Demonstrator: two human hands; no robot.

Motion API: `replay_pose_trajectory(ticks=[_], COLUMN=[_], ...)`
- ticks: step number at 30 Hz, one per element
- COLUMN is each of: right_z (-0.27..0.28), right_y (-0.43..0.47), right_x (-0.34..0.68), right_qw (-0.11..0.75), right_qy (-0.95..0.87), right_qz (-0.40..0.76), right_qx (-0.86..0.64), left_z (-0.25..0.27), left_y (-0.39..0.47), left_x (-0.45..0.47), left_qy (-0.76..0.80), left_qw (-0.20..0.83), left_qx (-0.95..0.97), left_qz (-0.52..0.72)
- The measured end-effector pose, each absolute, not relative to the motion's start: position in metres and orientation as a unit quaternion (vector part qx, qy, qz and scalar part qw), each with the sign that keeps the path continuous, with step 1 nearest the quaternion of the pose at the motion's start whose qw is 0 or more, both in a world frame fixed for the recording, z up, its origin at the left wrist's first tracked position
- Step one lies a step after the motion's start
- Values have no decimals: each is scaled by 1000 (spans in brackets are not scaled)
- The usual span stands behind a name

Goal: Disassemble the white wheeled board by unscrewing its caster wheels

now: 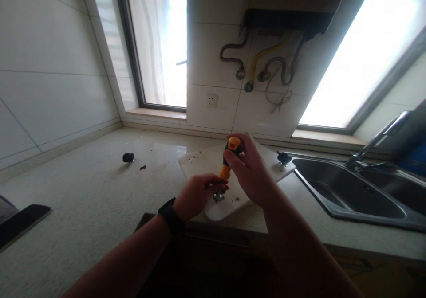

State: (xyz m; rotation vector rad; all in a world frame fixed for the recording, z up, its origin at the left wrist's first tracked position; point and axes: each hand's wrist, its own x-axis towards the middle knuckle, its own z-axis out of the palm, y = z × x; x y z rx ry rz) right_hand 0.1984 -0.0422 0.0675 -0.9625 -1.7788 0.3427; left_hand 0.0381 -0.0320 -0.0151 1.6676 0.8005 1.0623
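Clasping screwdriver (228,157): right hand (249,168), grip closed; left hand (199,194) bunched (hold unclear) beside bracket (218,197).

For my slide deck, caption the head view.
Right hand on a screwdriver, left hand at its lower end, above a white board beside the sink.

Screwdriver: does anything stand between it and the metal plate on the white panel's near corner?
Yes, the left hand, at the lower end of the screwdriver, above the metal plate; whether the tip reaches it is hidden.
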Motion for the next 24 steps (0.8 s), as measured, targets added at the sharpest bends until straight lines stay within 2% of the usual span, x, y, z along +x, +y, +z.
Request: replay_pose_trajectory(ticks=[3, 11, 13, 18, 24], right_z=[71, 78, 79, 83, 90], right_y=[-47, -59, -59, -57, -53], right_x=[201, 202, 199, 193, 202], right_qw=[541, 535, 521, 482, 484], right_qy=[-715, -731, -740, -769, -762], right_qz=[181, 274, 262, 138, 199], right_qx=[-404, -323, -334, -397, -380], left_z=[-13, -11, -13, -22, -19], left_y=[-36, -42, -42, -40, -38], left_x=[40, 39, 41, 44, 40], left_qy=[363, 429, 430, 412, 422], left_qw=[455, 381, 370, 345, 324], left_qx=[688, 690, 688, 694, 711], left_qz=[434, 442, 453, 479, 459])
